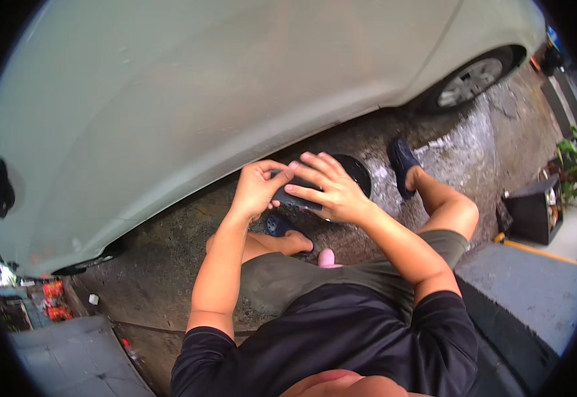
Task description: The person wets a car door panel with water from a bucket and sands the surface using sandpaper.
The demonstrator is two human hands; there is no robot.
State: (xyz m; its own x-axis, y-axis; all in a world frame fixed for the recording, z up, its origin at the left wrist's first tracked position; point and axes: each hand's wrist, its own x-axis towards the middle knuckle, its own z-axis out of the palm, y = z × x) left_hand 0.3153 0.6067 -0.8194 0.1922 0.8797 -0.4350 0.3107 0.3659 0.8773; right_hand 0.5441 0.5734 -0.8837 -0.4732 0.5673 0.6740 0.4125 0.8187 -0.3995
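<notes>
While the person sits low on the wet ground [169, 264] beside a pale car [202, 86], both hands meet in front of the chest around one small dark object [287, 193]. In the head view, the only view given, the left hand [256, 188] curls around the object's left end, thumb and fingertips pinching it from above. The right hand [334, 192] lies over its right part with the fingers spread flat, so the thing is gripped from both sides, seemingly to steady it for close work. What the object is cannot be made out; it looks flat, matte and blackish, perhaps rubber or plastic.

Just behind the hands, on the ground near the car's lower edge, stands a round black container [358, 173] with a thin pale rim; the hands hover over its near side and partly cover it. The concrete there is rough and mottled, and shines wet with a foamy patch [460, 142] toward the car's wheel [470, 81]. The car body is smooth and glossy, curving with the lens. The person's legs are splayed either side of the container, dark clog-like shoes [402, 162] planted on the ground. A pink rounded thing [327, 258] rests at the lap against olive shorts. A raised grey kerb [526, 291] runs along the right.
</notes>
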